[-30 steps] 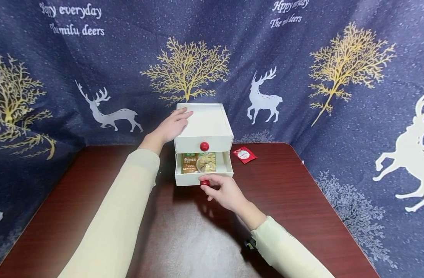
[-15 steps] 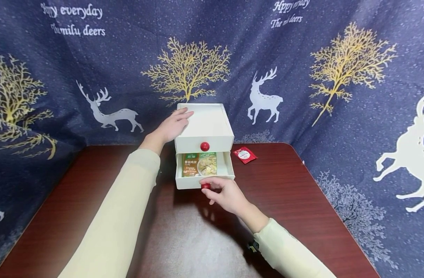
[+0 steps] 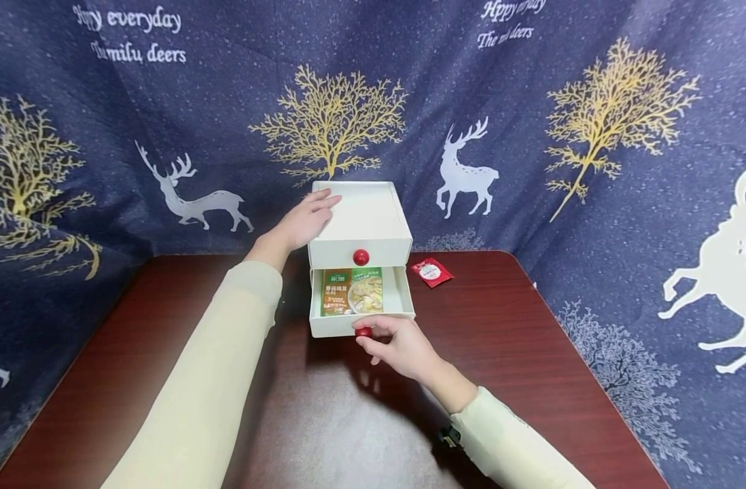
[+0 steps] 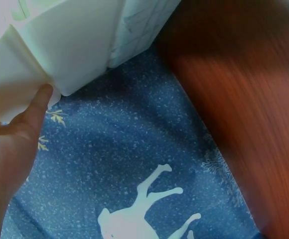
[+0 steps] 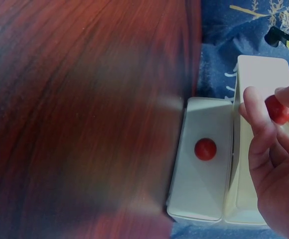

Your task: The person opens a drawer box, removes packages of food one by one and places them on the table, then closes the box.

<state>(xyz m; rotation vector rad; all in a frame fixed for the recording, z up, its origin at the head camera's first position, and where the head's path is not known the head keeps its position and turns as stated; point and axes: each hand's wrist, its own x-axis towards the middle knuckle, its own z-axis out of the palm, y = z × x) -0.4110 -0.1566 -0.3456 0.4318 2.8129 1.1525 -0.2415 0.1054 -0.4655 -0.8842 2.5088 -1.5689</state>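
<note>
A white drawer cabinet (image 3: 363, 214) stands at the back of the table. My left hand (image 3: 302, 224) rests on the left edge of its top, fingers extended; the left wrist view shows a fingertip against the white side. My right hand (image 3: 403, 346) pinches the red knob (image 3: 363, 332) of a pulled-out drawer (image 3: 333, 328) between thumb and fingers. Inside that drawer lies a green and orange food packet (image 3: 351, 292) with a bowl picture. The upper drawer (image 3: 330, 255) is closed. In the right wrist view, a lower closed drawer (image 5: 199, 189) shows its own red knob (image 5: 205, 149).
A small red sachet (image 3: 432, 272) lies on the dark wooden table (image 3: 501, 339), right of the cabinet. Behind hangs a blue cloth (image 3: 226, 102) with deer and trees. A small black device (image 3: 450, 436) sits at my right wrist.
The drawer has come further out toward me, with my right hand on its knob, and more of the food packet shows. My left hand has stayed on the cabinet top.
</note>
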